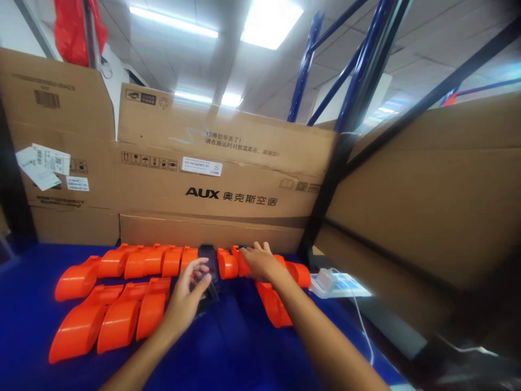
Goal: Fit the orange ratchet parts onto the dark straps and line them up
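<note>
1. A blue tabletop [228,347] is walled at the back by stacked cardboard boxes [211,179] and at the right by a slanted cardboard sheet [427,206]; bare blue cloth is left in front.
2. A black handset [208,260] is touched by the left hand [188,296], its grip loosely curled around the lower end, at the middle of the back row.
3. An orange shell [243,262] is gripped by the right hand [257,260], fingers closed over it.
4. Roughly fifteen orange shells are counted, in two rows; one white charger [326,278] lies at the right edge.
</note>
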Demonstrator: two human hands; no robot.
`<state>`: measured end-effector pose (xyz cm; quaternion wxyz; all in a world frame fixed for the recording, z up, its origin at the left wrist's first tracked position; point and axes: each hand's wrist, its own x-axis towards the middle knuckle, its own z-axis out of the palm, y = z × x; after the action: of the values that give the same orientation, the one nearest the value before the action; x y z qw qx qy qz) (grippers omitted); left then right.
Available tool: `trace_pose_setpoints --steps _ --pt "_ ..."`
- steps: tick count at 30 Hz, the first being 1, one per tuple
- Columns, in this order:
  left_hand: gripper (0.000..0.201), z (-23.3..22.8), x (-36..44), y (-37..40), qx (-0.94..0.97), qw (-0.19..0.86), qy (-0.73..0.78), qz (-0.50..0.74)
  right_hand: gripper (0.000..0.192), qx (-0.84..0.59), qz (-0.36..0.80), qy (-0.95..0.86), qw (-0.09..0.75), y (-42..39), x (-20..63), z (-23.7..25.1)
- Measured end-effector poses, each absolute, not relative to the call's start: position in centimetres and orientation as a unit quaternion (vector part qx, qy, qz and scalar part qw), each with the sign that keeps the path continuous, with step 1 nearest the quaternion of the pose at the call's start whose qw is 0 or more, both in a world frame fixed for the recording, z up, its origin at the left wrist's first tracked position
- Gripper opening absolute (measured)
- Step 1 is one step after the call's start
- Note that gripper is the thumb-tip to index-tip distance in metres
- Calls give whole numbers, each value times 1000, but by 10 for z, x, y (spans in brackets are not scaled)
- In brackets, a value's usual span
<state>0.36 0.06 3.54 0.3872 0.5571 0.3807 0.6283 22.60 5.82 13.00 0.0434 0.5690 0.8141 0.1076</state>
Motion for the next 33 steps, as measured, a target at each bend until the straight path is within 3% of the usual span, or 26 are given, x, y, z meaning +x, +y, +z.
trace_pose_setpoints --steps 5,13,20,26,29,31,33 --pt "46 35 5 -1 544 410 387 621 66 552 147 821 -8 53 236 150" --pt "47 38 6 -1 554 460 372 585 62 498 211 829 -141 9 228 192" --pt "55 33 7 9 439 532 300 659 72 343 135 913 -174 -53 181 178" --pt "44 29 1 8 352 519 323 709 79 316 34 923 -216 -64 163 154" --pt "42 33 0 7 327 522 326 718 59 263 -25 923 -278 -53 167 150" --pt "45 36 1 6 331 530 326 709 29 257 -55 891 -370 -37 171 145" --pt "49 38 3 4 339 543 329 694 21 320 -79 811 -483 -19 175 135"
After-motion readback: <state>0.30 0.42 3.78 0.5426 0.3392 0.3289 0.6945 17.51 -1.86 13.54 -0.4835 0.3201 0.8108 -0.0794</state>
